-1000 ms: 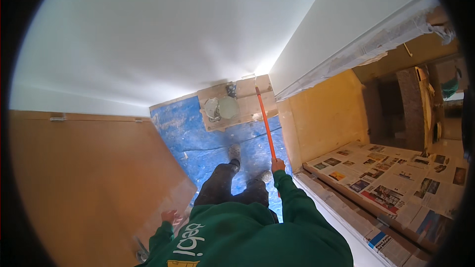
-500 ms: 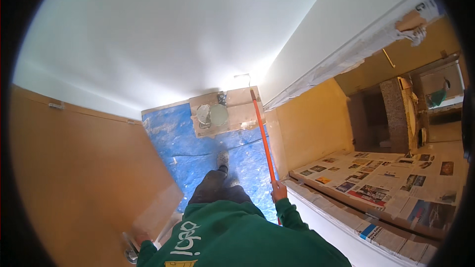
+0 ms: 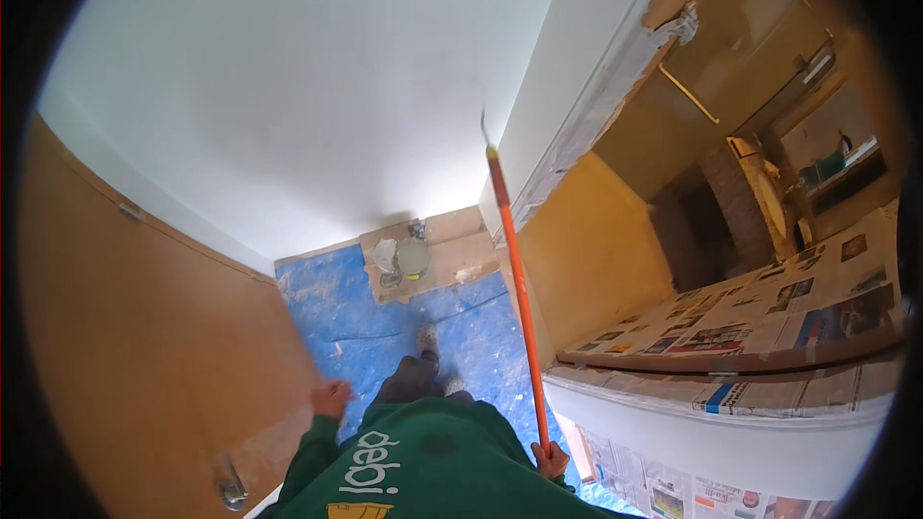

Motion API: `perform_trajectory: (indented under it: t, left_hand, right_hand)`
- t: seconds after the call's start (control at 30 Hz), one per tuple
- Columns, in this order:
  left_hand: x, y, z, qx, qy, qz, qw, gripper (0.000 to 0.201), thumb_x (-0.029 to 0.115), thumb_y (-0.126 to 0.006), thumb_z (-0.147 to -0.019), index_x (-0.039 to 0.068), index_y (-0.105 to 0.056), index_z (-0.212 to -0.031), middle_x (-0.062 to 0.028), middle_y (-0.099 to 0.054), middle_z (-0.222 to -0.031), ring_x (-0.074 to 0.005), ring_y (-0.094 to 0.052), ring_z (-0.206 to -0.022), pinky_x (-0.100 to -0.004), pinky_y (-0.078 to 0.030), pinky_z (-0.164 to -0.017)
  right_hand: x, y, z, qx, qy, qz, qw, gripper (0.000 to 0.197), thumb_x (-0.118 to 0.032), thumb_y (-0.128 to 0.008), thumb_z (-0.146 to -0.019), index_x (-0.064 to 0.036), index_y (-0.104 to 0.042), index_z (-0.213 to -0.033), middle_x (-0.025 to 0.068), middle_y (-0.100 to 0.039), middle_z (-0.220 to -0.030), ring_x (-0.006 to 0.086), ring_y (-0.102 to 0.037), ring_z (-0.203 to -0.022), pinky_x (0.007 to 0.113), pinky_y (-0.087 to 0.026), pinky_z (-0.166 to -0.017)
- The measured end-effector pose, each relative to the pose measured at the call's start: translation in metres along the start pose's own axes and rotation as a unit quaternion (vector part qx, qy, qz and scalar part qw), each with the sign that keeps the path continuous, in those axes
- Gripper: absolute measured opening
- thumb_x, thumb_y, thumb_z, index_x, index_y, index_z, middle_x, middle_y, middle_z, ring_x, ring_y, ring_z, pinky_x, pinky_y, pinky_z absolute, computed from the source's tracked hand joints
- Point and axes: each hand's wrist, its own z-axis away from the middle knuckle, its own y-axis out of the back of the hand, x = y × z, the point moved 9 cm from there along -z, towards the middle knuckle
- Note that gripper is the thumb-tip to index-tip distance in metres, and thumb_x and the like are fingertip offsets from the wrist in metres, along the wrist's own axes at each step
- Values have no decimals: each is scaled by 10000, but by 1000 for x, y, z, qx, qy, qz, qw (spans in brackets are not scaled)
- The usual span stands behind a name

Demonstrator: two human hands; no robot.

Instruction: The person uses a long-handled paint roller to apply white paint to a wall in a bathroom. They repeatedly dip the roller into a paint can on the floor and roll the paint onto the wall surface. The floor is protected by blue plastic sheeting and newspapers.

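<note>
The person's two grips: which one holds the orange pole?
The right grip, wrapped around the orange pole; the left grip is away from it, toward the brown door.

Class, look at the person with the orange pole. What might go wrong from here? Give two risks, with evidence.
1. The long orange pole is held by the right hand alone, so its far end might swing and mark the white wall.
2. The blue floor sheet is creased near a shoe, so it might trip the person.
</note>
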Motion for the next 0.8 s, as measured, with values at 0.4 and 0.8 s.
perform_trajectory:
  t: [0.4, 0.8]
  left_hand:
    - [420, -232, 73, -314, -284, 302, 854, 446, 238, -529, -910, 46, -437, -1302, -31, -571, -867, -99, -555, -765, -245, -475, -666]
    - [299, 27, -157, -57, -372, 96, 922, 231, 219, -621, -838, -2, -683, -869, 13, -466, -527, -55, -417, -495, -244, -327, -451]
  right_hand:
    - [-211, -42, -109, 143, 235, -223, 935, 281, -251, -646, -773, -25, -519, -666, 39, -471, -532, 120, -416, -499, 301, -349, -466]
    - [-566, -83, -116, -19, 335, -467, 818, 490, -320, -409, -940, 1, -366, -1308, 163, -583, -1040, 227, -585, -924, 341, -475, -788]
